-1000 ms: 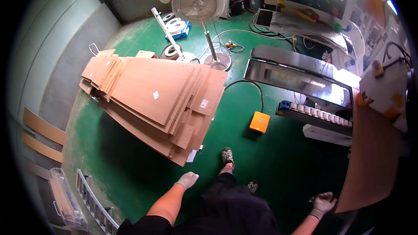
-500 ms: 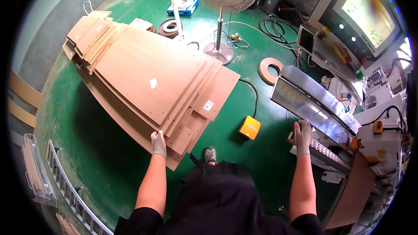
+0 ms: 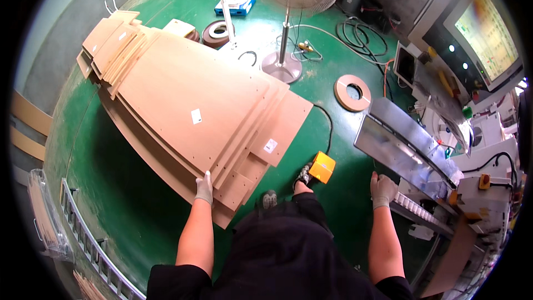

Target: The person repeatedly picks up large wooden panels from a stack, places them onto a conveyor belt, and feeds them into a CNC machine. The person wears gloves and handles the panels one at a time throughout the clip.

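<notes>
My left hand [image 3: 204, 188], in a pale glove, is closed at the near corner of a stack of flat brown wooden boards [image 3: 172, 89], its thumb raised against the edge; its other fingers are mostly hidden. The boards are of several sizes, some with drilled holes and white labels. Over on the right, my right hand [image 3: 383, 190], also gloved, is closed beside the white roller strip [image 3: 416, 210] of a machine. What its fingers hold, if anything, cannot be made out. My right shoe [image 3: 303, 173] is against a yellow foot pedal [image 3: 322, 167].
A pedestal fan [image 3: 283, 66] stands beyond the stack. A brown tape roll [image 3: 352, 93] and a cable lie on the green floor. The machine's metal cover [image 3: 402, 147] and a lit screen [image 3: 488, 36] are on the right. A metal ladder-like frame [image 3: 91, 239] lies at left.
My right foot has come into view beside the yellow pedal. My right hand has shifted slightly down and left relative to the machine. The left hand stays at the boards' corner.
</notes>
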`<state>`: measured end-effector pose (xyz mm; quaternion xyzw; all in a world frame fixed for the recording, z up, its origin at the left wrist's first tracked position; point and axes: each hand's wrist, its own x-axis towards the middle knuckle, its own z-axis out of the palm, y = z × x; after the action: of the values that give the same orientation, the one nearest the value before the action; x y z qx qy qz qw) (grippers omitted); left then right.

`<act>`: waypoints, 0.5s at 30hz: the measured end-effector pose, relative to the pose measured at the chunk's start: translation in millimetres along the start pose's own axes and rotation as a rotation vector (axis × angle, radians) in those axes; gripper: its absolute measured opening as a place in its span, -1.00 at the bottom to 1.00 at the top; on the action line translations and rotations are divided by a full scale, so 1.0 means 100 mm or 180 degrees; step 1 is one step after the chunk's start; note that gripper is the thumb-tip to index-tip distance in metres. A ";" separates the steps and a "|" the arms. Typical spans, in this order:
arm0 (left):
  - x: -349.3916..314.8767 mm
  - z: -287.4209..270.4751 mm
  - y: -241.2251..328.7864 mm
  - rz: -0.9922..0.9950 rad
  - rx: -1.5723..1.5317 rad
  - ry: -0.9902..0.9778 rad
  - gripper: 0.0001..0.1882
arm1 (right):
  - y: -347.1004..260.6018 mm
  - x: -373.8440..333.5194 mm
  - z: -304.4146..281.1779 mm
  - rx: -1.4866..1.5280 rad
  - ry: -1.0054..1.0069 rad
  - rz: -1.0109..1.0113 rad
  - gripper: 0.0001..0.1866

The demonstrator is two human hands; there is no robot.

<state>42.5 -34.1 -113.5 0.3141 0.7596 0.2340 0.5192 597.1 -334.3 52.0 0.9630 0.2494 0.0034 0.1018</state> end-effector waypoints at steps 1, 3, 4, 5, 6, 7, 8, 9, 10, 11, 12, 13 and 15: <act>0.01 -0.03 -0.01 -0.0010 -0.0028 -0.0049 -0.20 | 0.04 -0.01 0.03 -0.0072 0.0057 -0.0006 -0.44; 0.01 0.06 -0.02 0.0062 0.0120 0.0050 -0.21 | 0.06 0.01 0.14 -0.0179 0.0208 -0.0067 -0.45; 0.06 0.06 -0.09 0.0263 0.0497 0.0330 -0.21 | 0.03 0.03 0.15 -0.0141 0.0214 -0.0042 -0.46; -0.03 0.12 0.05 0.0148 0.0805 0.0296 -0.19 | 0.09 -0.02 0.17 -0.0119 0.0217 0.0044 -0.48; -0.02 0.11 0.03 0.0224 0.0887 0.0396 -0.17 | 0.10 -0.02 0.19 -0.0115 0.0241 0.0007 -0.49; 0.03 0.10 -0.02 0.0164 0.1027 0.0483 -0.16 | 0.10 0.00 0.23 -0.0120 0.0259 -0.0044 -0.50; -0.04 0.14 0.04 0.0102 0.1136 0.0505 -0.17 | 0.14 -0.02 0.29 -0.0138 0.0351 -0.0038 -0.51; -0.04 0.12 0.03 0.0120 0.1081 0.0480 -0.18 | 0.14 -0.02 0.32 -0.0147 0.0431 -0.0051 -0.52; -0.04 0.09 0.04 0.0118 0.1174 0.0462 -0.19 | 0.12 -0.03 0.28 -0.0080 0.0380 0.0002 -0.52; -0.05 0.06 0.03 0.0104 0.1277 0.0436 -0.19 | 0.10 -0.05 0.24 -0.0024 0.0315 0.0056 -0.52; -0.05 0.05 0.02 0.0102 0.1233 0.0422 -0.19 | 0.11 -0.06 0.26 0.0061 0.0419 0.0050 -0.53; -0.04 0.03 0.01 0.0105 0.1193 0.0404 -0.20 | 0.10 -0.05 0.28 0.0100 0.0456 0.0010 -0.53; -0.04 0.01 0.00 0.0112 0.1141 0.0441 -0.21 | 0.11 -0.05 0.27 0.0161 0.0532 -0.0018 -0.54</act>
<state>44.4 -37.0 -111.3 0.3980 0.8174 0.1251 0.3973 600.0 -351.6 27.9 0.9610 0.2597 0.0772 0.0563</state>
